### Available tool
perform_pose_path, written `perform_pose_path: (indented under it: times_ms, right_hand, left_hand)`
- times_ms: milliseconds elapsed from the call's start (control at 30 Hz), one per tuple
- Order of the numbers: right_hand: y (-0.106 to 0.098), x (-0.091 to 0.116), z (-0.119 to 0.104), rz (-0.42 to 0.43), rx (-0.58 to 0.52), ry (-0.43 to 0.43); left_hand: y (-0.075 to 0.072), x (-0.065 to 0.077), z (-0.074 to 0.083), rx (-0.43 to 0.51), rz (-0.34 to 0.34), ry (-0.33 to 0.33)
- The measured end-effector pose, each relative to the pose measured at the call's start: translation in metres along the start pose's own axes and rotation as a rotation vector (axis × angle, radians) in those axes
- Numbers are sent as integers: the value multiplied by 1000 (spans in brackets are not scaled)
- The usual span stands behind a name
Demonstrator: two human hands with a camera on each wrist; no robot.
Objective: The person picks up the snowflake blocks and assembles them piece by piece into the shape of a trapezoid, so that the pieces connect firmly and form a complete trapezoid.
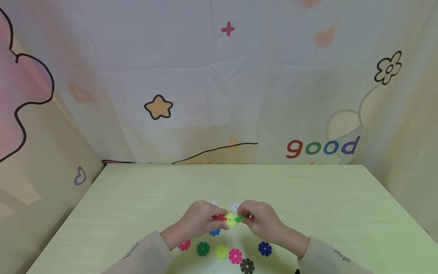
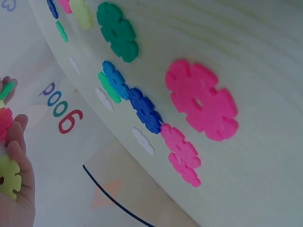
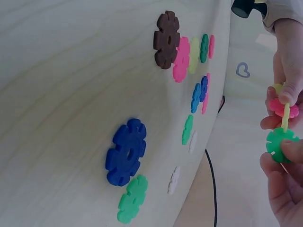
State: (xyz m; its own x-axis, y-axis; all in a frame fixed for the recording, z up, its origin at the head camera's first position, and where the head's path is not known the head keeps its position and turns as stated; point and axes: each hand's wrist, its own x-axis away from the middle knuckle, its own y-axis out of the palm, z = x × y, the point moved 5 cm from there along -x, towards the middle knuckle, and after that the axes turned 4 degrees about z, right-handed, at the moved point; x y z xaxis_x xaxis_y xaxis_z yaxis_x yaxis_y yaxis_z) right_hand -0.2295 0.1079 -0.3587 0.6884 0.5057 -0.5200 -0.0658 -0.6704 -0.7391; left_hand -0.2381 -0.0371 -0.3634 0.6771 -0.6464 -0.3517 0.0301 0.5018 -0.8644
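Pale table (image 1: 137, 190) below — our left hand (image 1: 200, 217) grips the pink disc (image 2: 4, 122), right hand (image 1: 263, 219) pinches the green disc (image 3: 275, 142), yellow disc (image 1: 231, 220) between (slotting step, we'd judge); next push likely needs square alignment.

The hands (image 2: 26, 177) hold 1 pink disc (image 2: 4, 120) (notched) and 1 green piece (image 2: 6, 90).

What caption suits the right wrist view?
Left hand and right hand hold joined pink, yellow and green discs above the table.

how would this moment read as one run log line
left hand: grips pink disc | right hand: pinches green disc | yellow disc: between pink and green | other discs: on table
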Motion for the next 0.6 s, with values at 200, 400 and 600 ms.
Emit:
perform_pose_path:
  times_ms: [200, 400, 600]
  right_hand:
    - [-2, 0, 5, -112, -98, 120]
    - [-4, 1, 8, -116, -187, 170]
    - [-6, 2, 3, -32, -176, 91]
  left_hand:
    - [1, -1, -4, 22, -29, -31]
    - [0, -3, -3, 50, -18, -18]
    - [1, -3, -2, 74, 8, 0]
